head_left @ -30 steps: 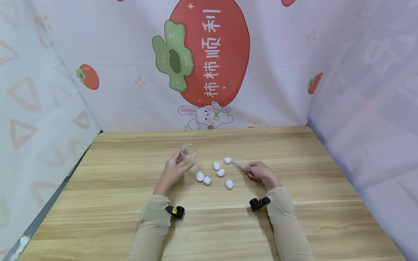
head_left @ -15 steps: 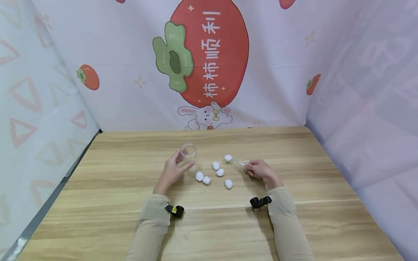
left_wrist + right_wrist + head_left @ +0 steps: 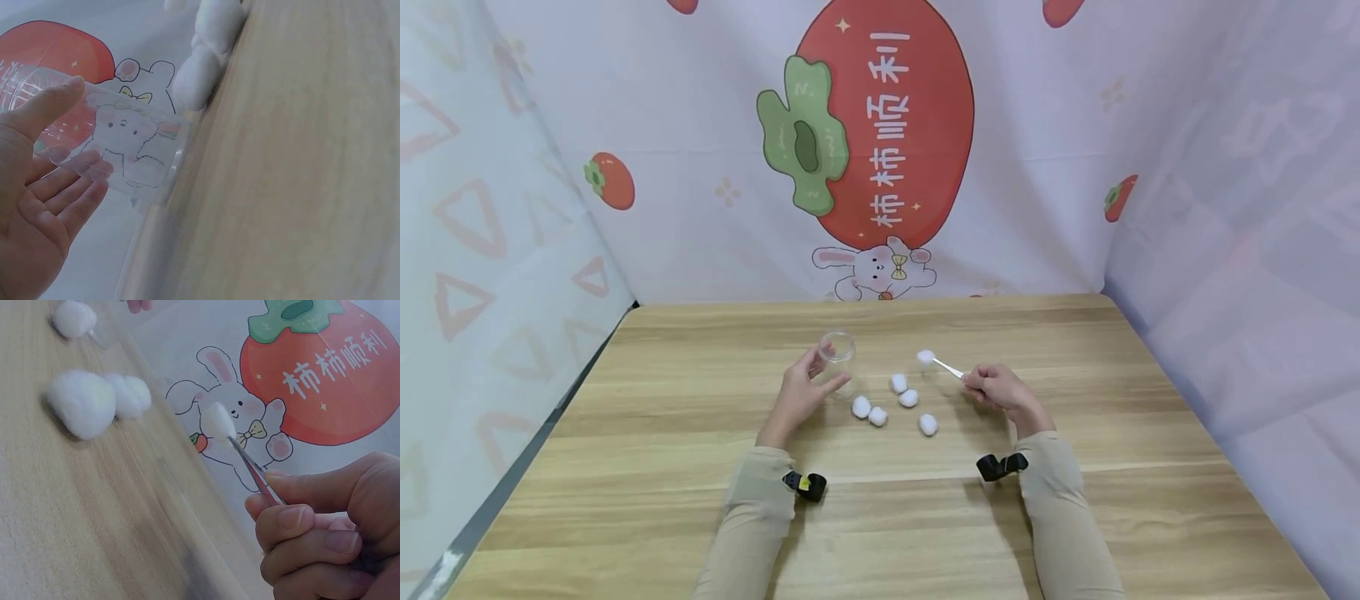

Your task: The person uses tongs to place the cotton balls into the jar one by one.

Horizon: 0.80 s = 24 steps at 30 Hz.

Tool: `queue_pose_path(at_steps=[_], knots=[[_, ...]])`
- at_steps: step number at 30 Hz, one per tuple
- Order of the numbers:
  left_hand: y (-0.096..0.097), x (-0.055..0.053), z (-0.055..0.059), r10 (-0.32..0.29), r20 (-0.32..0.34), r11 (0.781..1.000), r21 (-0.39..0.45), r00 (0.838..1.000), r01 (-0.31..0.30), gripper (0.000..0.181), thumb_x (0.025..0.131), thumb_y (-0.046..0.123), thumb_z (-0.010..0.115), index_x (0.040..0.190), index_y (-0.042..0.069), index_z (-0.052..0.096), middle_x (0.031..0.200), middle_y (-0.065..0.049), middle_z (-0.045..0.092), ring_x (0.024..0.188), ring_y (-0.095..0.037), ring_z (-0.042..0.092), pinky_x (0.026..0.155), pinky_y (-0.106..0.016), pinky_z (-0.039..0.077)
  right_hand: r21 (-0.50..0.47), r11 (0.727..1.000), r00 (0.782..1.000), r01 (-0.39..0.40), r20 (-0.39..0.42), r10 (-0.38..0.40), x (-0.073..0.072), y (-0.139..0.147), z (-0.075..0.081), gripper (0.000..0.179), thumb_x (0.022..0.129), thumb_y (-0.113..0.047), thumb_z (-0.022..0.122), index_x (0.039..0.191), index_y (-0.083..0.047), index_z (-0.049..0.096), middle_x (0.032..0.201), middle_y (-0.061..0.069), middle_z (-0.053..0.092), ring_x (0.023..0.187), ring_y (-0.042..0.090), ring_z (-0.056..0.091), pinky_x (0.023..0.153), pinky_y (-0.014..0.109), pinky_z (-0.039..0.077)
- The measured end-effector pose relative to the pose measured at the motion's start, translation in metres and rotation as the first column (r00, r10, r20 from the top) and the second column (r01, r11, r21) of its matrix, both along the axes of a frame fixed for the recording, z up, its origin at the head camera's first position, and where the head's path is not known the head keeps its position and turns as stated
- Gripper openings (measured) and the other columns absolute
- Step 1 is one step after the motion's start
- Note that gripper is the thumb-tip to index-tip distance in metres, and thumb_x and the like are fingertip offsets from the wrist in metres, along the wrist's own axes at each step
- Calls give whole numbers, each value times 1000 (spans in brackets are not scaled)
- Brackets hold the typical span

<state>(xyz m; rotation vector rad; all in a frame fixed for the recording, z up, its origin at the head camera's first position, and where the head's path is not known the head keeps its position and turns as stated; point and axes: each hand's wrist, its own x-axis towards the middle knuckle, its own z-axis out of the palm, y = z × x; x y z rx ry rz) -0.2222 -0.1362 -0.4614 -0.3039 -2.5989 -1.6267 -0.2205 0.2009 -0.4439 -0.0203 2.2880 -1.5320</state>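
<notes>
Cotton ball [image 3: 926, 357], white and fluffy, is held at the tip of thin metal tweezers [image 3: 950, 368], a little above the wooden table [image 3: 895, 533]. The person's right hand [image 3: 1000, 390] keeps these tweezers pinched between thumb and fingers, and its other fingers are curled toward the palm. On the other side, the left hand [image 3: 801, 393] is half opened around a clear jar [image 3: 841, 375], with the thumb at one side of it and the fingers at the opposite side. This jar is standing upright on the table, with its round mouth to the top, and it is well apart from the tweezers. Between the two hands I count five more white balls [image 3: 861, 407] on the wood: one pair lies just beside the jar, another pair near the middle, and a single one lies alone, closer to the person. Both arms wear beige sleeves [image 3: 1067, 508], and behind the table hangs a white cloth [image 3: 685, 225] printed with a big red fruit and a rabbit
</notes>
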Motion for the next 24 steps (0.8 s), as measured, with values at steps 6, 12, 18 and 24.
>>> queue_pose_path(at_steps=[6,12,18,24], knots=[[-1,1,-1,8,-10,1000,10,1000,-8,66,81,20,77,135,-3,48,136,-20,56,124,-35,57,113,-41,47,-16,999,1000,-29,-6,29,-1,-9,1,24,98,-14,51,74,-10,55,57,-8,46,48,3,33,43,15,24],[1,0,1,5,-17,1000,13,1000,-5,66,82,19,77,136,-3,47,137,-21,55,125,-35,57,112,-41,47,-39,998,998,-56,-42,55,1,-17,7,25,99,-12,49,75,-6,54,57,-8,45,48,1,32,43,12,24],[5,-2,0,-8,-18,1000,18,1000,9,65,83,18,76,137,-3,46,137,-22,55,127,-36,56,113,-41,47,-35,998,997,-59,-42,57,4,-20,12,25,99,-11,49,75,-5,54,57,-8,45,49,1,33,43,12,24],[1,-3,-1,19,-11,1000,0,1000,-19,66,82,19,77,136,-2,47,136,-21,57,126,-35,57,112,-40,48,-31,994,994,-100,-51,99,1,-24,17,24,99,-12,48,83,5,54,58,-6,44,50,2,32,44,14,23]])
